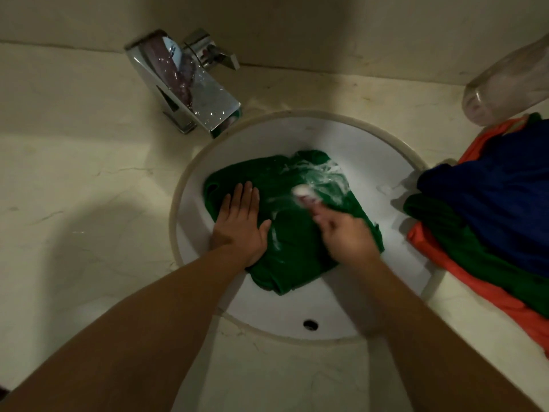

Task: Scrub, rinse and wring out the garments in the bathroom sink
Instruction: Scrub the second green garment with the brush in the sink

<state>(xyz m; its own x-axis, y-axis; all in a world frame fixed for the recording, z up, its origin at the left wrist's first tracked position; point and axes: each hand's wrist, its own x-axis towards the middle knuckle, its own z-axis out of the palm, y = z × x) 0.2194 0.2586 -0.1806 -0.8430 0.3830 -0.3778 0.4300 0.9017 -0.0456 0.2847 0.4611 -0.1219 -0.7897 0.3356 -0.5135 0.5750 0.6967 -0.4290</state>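
Garment (pixel 297 242), green and wet, lies bunched in the white sink (pixel 252 138), under both hands. Left hand (pixel 240 224) rests flat on its left part, fingers straight and close together, thumb spread to the side, palm on the cloth. Right hand (pixel 344 233) is blurred; its fingers curl round a white soap (pixel 303 193), which sticks out past the fingertips and touches the cloth. Exact finger placement on the soap cannot be told. White suds (pixel 326 173) streak the cloth just beyond the soap. Faucet (pixel 190 87) stands on the counter (pixel 74 173) beyond the left fingertips, well apart from them. Pile (pixel 490 209) of blue, green and orange cloth lies on the counter to the right of the right fingers, beside the sink rim. Clear bottle (pixel 505 84) shows beyond the pile.
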